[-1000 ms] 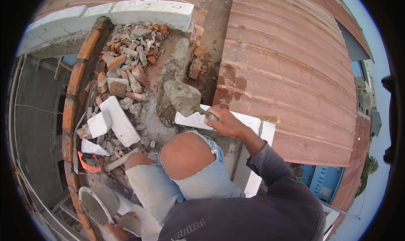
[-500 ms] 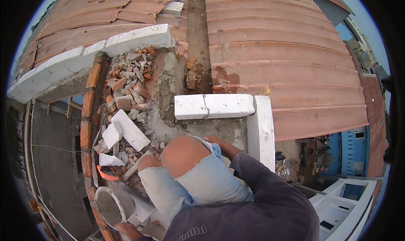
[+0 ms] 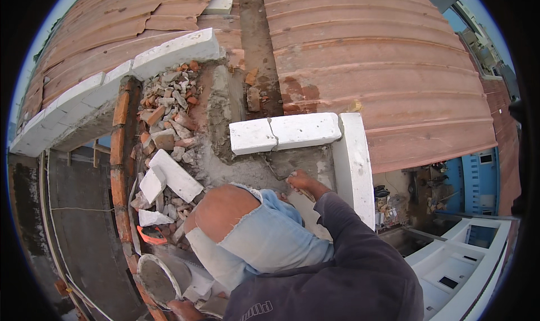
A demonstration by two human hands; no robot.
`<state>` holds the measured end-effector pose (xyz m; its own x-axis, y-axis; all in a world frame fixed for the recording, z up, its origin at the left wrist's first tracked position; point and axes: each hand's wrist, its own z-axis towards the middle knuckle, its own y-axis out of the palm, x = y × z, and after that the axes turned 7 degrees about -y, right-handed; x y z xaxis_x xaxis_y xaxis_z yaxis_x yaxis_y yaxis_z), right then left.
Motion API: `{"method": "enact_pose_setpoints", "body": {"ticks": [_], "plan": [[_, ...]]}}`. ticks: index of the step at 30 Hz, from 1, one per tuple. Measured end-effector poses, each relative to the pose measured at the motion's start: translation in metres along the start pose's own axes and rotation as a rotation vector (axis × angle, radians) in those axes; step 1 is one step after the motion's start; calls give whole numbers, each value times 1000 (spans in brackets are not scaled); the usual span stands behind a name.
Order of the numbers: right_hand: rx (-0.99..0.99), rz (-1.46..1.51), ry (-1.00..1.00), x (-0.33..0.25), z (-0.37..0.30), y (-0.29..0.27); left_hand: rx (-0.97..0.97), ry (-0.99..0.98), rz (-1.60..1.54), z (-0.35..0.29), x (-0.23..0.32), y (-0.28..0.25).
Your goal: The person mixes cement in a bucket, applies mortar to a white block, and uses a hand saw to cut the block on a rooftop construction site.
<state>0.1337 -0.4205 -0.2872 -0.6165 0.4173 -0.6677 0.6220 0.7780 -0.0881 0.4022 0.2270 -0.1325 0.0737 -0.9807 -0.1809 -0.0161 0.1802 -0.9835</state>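
My right hand [image 3: 302, 181] is closed round the wooden handle of a trowel [image 3: 275, 173]. Its thin metal neck points toward the mortar-smeared ledge [image 3: 306, 158] just behind my knee, below a row of white blocks [image 3: 306, 129]. At the lower left, my left hand [image 3: 184, 308] grips the rim of a bucket [image 3: 175, 290] with grey mortar inside. A further white block [image 3: 354, 166] stands lengthwise beside my right forearm, making a corner with the row.
Broken brick and rubble [image 3: 166, 107] lie left of my knees, with loose white block pieces [image 3: 175, 175] and an orange-handled saw [image 3: 152, 235]. A brick wall edge [image 3: 117, 152] borders a drop at left. Corrugated roofing [image 3: 382, 85] spreads ahead; another drop opens at right.
My right hand has come out from behind my knee, moving forward and bringing the trowel into view near the white blocks. My left hand stays at the bucket; the view has shifted slightly.
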Motion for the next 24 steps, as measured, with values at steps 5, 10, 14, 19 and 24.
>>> {"method": "enact_pose_setpoints", "body": {"ticks": [5,10,14,19,24], "plan": [[199,30,21,38,-35,-60,-51,304,439,-1,-20,9],[373,-101,8,59,-55,-98,6,578,780,2,-27,18],[461,-252,47,58,-63,-90,66,593,931,-2,-27,23],[613,-404,142,56,-61,-47,68,425,466,3,-27,21],[722,-464,214,62,-60,-38,87,-9,-239,19,-15,27]]}}
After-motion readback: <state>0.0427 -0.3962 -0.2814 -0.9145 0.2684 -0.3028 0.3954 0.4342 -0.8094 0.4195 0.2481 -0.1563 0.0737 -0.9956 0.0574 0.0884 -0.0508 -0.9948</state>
